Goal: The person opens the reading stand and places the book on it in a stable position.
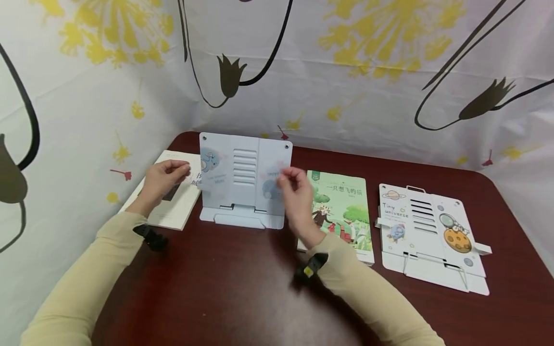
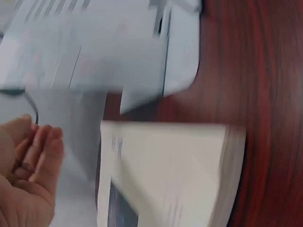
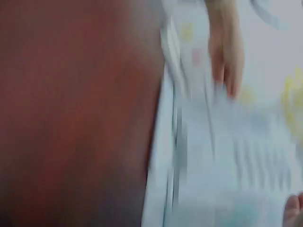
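Observation:
A white book stand (image 1: 222, 180) with slots down its middle and pale blue animal prints stands raised on the table. My left hand (image 1: 162, 181) is just left of it, above a white book (image 1: 183, 199). In the left wrist view, the fingers (image 2: 49, 151) of that hand are loosely bent with nothing between them, below the stand's edge. At the stand's right edge, my right hand (image 1: 298, 199) overlaps the panel, thumb and forefinger bent toward each other. The right wrist view is blurred; only a fingertip (image 3: 293, 208) of this hand shows at the corner.
A green illustrated book (image 1: 346, 202) lies right of the stand, partly behind my right forearm. Farther right is a second white book stand (image 1: 426, 226) with space prints, side clips and wire supports. Printed cloth (image 1: 303, 81) hangs behind the dark red table (image 1: 242, 283).

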The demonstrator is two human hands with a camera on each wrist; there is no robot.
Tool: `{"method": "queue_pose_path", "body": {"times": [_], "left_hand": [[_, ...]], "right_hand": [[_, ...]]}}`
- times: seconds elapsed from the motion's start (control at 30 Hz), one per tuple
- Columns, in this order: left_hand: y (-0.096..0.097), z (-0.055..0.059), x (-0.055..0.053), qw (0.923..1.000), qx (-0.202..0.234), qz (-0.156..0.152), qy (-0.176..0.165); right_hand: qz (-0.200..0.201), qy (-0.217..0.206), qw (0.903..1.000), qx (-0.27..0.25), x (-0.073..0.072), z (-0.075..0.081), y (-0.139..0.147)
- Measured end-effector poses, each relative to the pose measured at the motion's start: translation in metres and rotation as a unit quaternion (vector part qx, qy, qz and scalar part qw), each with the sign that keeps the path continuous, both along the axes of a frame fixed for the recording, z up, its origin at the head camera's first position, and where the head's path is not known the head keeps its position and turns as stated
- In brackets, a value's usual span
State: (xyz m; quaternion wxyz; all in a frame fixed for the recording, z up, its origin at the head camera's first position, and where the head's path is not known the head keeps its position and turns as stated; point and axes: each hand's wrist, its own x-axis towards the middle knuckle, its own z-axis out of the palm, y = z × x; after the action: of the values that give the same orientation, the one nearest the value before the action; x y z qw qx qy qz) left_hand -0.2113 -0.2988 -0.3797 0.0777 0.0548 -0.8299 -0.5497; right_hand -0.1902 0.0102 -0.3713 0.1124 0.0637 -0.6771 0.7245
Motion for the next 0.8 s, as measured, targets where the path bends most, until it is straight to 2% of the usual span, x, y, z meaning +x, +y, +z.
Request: {"method": "queue_pose_path", "body": {"times": [0.07, 0.1, 0.2, 0.27, 0.37, 0.53, 0.67, 0.8], "left_hand": [[-0.016, 0.002, 0.003, 0.9991, -0.037, 0.015, -0.011], [-0.023, 0.003, 0.004, 0.9972, -0.068, 0.025, -0.017], [-0.043, 0.001, 0.01, 0.986, -0.154, 0.052, -0.037], [-0.053, -0.001, 0.014, 0.9761, -0.199, 0.07, -0.052], [-0.066, -0.005, 0.019, 0.9671, -0.232, 0.082, -0.064], [-0.076, -0.012, 0.02, 0.9521, -0.281, 0.087, -0.083], [-0.078, -0.016, 0.02, 0.9496, -0.283, 0.084, -0.105], [-0.081, -0.019, 0.019, 0.9523, -0.266, 0.08, -0.126]], "right_hand": [[0.066, -0.021, 0.9974, -0.021, 0.018, 0.0, -0.021], [0.106, -0.045, 0.993, -0.028, 0.026, -0.001, -0.032], [0.199, -0.133, 0.9699, -0.043, 0.046, -0.009, -0.066], [0.231, -0.184, 0.9541, -0.049, 0.053, -0.014, -0.087], [0.242, -0.227, 0.9423, -0.04, 0.056, -0.017, -0.115], [0.23, -0.248, 0.941, -0.006, 0.05, -0.02, -0.15], [0.214, -0.264, 0.9406, -0.01, 0.044, -0.022, -0.167], [0.186, -0.284, 0.9405, -0.017, 0.039, -0.024, -0.178]]}}
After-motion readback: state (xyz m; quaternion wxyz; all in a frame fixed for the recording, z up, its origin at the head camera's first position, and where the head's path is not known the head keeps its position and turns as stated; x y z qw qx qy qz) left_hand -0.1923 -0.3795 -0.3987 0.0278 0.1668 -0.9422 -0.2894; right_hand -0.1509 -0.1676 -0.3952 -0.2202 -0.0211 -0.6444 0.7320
